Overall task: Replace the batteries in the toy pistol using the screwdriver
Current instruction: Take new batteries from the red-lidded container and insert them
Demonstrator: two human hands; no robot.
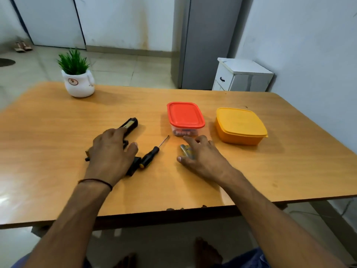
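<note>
Head view: left hand (pixel 110 151) lies slack on the black pistol (pixel 131 123), right hand (pixel 202 159) spread over silvery batteries (pixel 185 149).

Orange wood-grain table (pixel 58 132) carries a black toy pistol (pixel 130 124) with tan top at centre left, a black-and-yellow screwdriver (pixel 149 157), a red-lidded clear box (pixel 185 115) and a yellow box (pixel 240 124) at right — white pot (pixel 79 86) of green leaves upper left.

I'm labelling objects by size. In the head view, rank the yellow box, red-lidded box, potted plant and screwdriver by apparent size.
Largest: yellow box.
Next: red-lidded box and potted plant look alike; the plant stands farther away, so they are unranked.
Smallest: screwdriver.
</note>
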